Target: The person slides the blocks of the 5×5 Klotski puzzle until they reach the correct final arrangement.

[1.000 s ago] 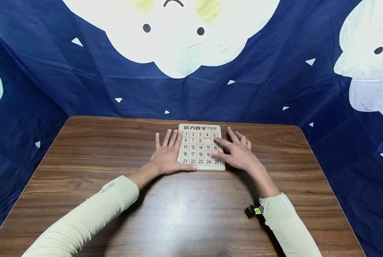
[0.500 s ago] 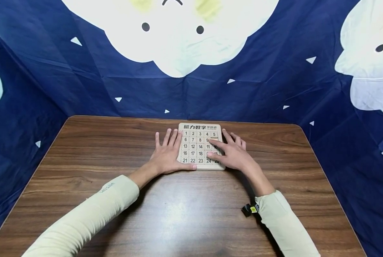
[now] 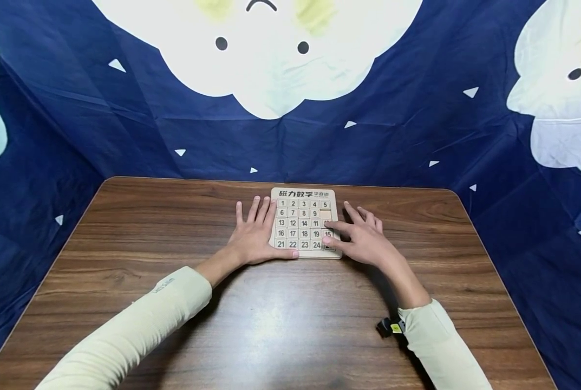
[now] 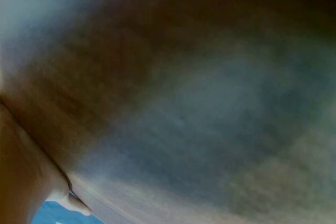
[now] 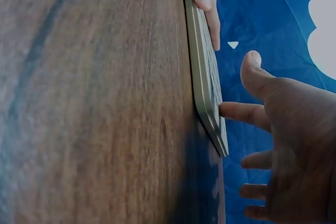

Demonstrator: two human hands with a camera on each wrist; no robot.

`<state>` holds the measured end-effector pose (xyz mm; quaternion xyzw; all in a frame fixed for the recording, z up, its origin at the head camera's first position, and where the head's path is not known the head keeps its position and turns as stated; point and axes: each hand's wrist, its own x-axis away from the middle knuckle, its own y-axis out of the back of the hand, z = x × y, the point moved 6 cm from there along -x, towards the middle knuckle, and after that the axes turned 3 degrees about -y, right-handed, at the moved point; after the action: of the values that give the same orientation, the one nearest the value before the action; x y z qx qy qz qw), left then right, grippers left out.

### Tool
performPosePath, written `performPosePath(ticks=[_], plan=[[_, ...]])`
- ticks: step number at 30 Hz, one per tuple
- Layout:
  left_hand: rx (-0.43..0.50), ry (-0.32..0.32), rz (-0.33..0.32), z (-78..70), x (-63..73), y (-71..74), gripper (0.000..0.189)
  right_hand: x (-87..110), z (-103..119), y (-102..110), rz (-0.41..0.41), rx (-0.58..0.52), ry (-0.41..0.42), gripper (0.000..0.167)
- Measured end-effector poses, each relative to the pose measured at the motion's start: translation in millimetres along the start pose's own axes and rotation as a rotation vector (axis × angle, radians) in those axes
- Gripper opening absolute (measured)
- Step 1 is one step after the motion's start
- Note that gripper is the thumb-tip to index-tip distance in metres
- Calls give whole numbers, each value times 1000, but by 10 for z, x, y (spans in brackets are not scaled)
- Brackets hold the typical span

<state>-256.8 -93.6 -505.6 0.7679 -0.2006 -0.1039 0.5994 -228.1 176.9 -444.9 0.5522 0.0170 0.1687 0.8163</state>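
A pale wooden number sliding puzzle lies flat near the table's back edge. My left hand rests with spread fingers along its left side, thumb at the bottom edge. My right hand reaches in from the right with fingers extended. Its index fingertip touches the tile below the vacant square, covering most of that number. The thumb hovers over the lower right tiles; the right wrist view shows it raised off the puzzle. Tile 9 sits left of the vacancy. The left wrist view catches only part of the left hand.
The brown wood-grain table spreads out around the puzzle. Close behind it hangs a navy cloth with white clouds and triangles. A small black device with a yellow mark is at the right wrist.
Tile 9 has slid one square left, so the vacancy shifted from under 4 to under 5. The right hand went left with it, then back right and down. The left hand stayed still.
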Motion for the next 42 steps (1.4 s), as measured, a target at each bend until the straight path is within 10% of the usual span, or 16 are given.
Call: performPosePath(ticks=[11, 42], plan=[[5, 1, -4, 6, 3, 9, 158, -182, -57, -17, 14, 4, -29, 69], [2, -1, 6, -16, 25, 20, 156, 164, -31, -35, -4, 52, 37, 74]])
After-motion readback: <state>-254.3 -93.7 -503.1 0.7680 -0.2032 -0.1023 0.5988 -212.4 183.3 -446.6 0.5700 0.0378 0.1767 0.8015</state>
